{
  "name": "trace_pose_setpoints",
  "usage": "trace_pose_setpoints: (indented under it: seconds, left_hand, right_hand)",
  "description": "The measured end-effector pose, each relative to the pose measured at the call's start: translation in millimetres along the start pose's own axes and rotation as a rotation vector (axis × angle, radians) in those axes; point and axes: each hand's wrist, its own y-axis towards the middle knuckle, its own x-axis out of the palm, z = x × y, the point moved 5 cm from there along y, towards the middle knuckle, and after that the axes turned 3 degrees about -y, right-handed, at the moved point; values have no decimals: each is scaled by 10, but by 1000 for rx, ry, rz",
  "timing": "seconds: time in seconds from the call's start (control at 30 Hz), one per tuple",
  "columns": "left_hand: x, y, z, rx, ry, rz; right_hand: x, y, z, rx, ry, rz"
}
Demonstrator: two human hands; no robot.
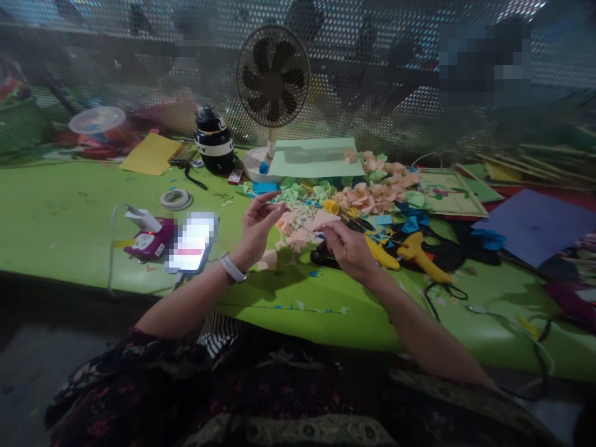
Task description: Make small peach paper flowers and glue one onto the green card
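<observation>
Two hands (255, 230), one fan (273, 81), one phone (193, 242), one tape roll (167, 205), one glue gun (426, 259); folded papers (358, 200) too many to count.

The bare right hand (347, 247) pinches a thin dark stick (308, 232) — the bare left hand (257, 228) curves nearby, over peach paper pieces (297, 239) on a lime-green tabletop (93, 208).

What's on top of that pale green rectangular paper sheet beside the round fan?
On the sheet, toward its right end, sits a small peach paper piece; a darker band, perhaps shadow, crosses the sheet. Anything directly beneath is hidden.
</observation>
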Motion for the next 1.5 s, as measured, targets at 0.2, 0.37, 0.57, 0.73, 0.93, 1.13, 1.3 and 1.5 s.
trace_pose_setpoints:
  seconds: [0.2, 0.37, 0.57, 0.73, 0.93, 1.13, 1.3, 1.5]
  left_hand:
    - [168, -106, -49, -269, -19, -325]
    - [254, -223, -89, -391, -5, -512]
    - [271, -238, -89, -385, -2, -535]
    - [262, -223, -87, -341, 46, -509]
    - [248, -214, -84, -310, 50, -408]
    - [269, -313, -154, -389, 160, -377]
    - [280, -344, -208, -426, 151, -371]
    - [262, -329, -207, -417, 140, -338]
  right_hand:
    - [-106, -8, -13, 176, 413, 26]
    - [-9, -15, -69, 285, 502, -178]
    - [107, -47, -85, 323, 580, -418]
    - [146, -62, -129, 309, 567, -466]
    - [200, -63, -57, 405, 717, -235]
    - [202, -27, 41, 467, 802, 66]
    - [158, -29, 25, 454, 723, 159]
    - [129, -41, 38, 382, 587, 176]
